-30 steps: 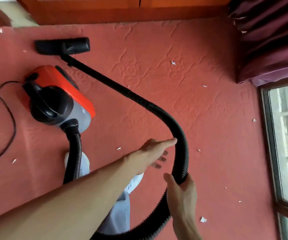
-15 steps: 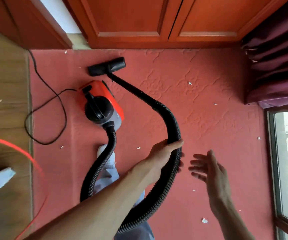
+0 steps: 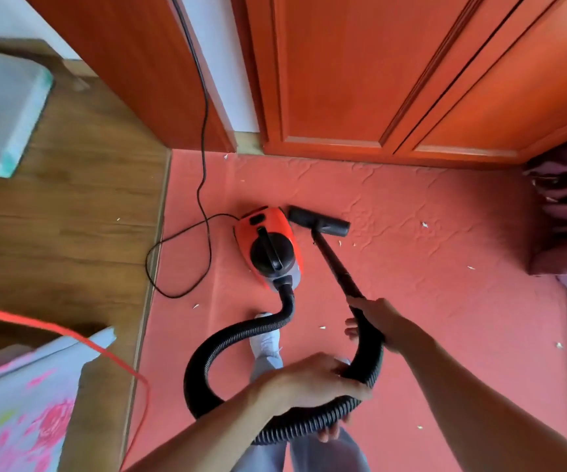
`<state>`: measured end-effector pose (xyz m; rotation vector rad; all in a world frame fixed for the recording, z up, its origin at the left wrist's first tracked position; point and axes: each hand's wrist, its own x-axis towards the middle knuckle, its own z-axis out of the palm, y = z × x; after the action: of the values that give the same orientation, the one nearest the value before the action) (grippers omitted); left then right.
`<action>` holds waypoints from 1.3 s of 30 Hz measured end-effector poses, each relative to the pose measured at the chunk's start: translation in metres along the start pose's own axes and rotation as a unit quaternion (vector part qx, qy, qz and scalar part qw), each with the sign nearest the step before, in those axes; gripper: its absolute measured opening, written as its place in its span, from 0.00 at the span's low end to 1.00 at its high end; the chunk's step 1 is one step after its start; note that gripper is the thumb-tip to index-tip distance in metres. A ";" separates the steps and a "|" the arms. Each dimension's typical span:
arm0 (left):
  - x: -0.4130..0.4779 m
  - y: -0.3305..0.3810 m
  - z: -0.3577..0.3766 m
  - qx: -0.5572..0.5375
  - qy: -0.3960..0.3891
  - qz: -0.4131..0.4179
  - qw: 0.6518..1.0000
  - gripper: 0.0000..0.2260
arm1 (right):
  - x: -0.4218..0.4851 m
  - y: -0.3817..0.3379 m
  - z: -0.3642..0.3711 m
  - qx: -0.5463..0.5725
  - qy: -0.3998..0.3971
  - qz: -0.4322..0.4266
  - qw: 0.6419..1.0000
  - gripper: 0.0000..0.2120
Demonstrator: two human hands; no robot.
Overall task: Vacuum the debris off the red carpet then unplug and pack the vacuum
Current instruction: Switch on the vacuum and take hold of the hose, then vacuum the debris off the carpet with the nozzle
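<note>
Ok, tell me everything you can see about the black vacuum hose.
The hose is black, ribbed and looks like flexible plastic. It leaves the near end of the red and black canister, bends toward the person and sweeps round in one wide open loop above the red carpet, ending at the rigid black wand. The left hand grips the bottom of the loop; the right hand grips its upper end where it meets the wand. No kink or damage shows.

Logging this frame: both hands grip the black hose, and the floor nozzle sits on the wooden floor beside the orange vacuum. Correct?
No. The head view shows the floor nozzle on the red carpet, not the wooden floor, beside the orange vacuum. Left hand and right hand do grip the black hose.
</note>
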<state>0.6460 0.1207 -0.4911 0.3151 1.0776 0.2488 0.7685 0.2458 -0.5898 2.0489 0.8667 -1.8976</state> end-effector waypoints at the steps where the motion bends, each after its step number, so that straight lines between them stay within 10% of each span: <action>1: -0.011 -0.001 -0.007 0.027 -0.003 -0.007 1.000 0.06 | -0.001 0.004 0.006 0.033 0.018 0.005 0.999 0.19; 25: -0.113 0.023 -0.004 0.418 -0.005 -0.043 0.908 0.13 | -0.108 0.070 0.024 0.129 0.111 0.103 0.980 0.06; 30: -0.109 0.017 0.014 0.435 0.014 0.007 0.900 0.10 | -0.102 0.065 0.025 0.162 0.147 0.072 0.973 0.11; 33: -0.107 0.000 0.018 0.448 0.057 0.013 0.892 0.25 | -0.092 0.070 0.035 0.161 0.142 0.067 0.974 0.10; 39: -0.100 -0.031 -0.006 0.417 0.101 -0.024 0.903 0.16 | -0.080 0.068 0.073 0.170 0.127 0.079 0.974 0.04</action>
<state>0.5969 0.0578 -0.4231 1.0459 1.3595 -0.2537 0.7455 0.1302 -0.5389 2.5194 0.4262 -1.8252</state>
